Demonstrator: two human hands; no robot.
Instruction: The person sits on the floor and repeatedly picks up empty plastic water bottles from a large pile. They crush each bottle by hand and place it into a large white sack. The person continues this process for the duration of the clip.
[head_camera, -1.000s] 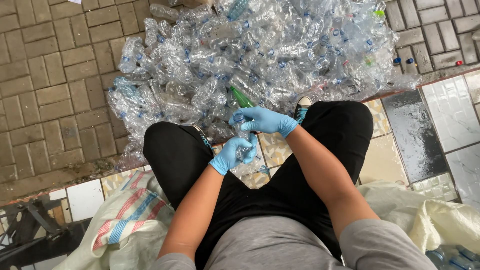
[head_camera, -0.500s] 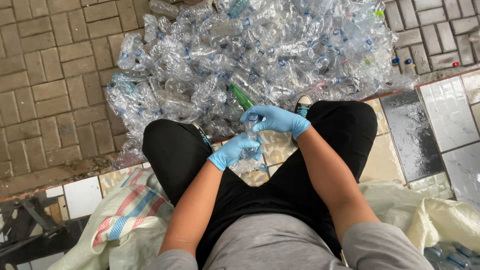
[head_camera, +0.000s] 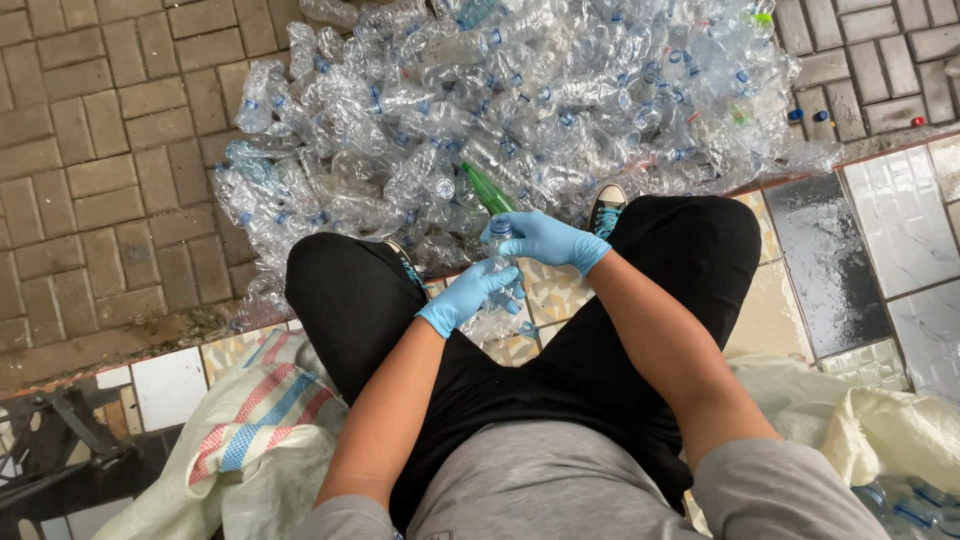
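Person is wearing blue disposable gloves on left hand (head_camera: 470, 297) and right hand (head_camera: 548, 240), grey short-sleeved shirt (head_camera: 560, 490), black trousers (head_camera: 690, 250), dark sneakers (head_camera: 606, 208) showing white toecaps.

Both hands wear thin, smooth blue rubber-like gloves, the left hand (head_camera: 468, 297) and the right hand (head_camera: 545, 239) closed on a clear, crinkled plastic bottle (head_camera: 503, 290) with a glossy sheen. The heap of crushed transparent plastic bottles (head_camera: 500, 110) glints likewise; one green plastic bottle (head_camera: 487, 189) lies among them. The grey-brown paving bricks (head_camera: 110, 150) look rough and matt, the pale floor tiles (head_camera: 900, 230) glazed and wet-glossy. The striped woven sack (head_camera: 250, 430) is coarse; the black trousers (head_camera: 340, 300) are matt cloth.
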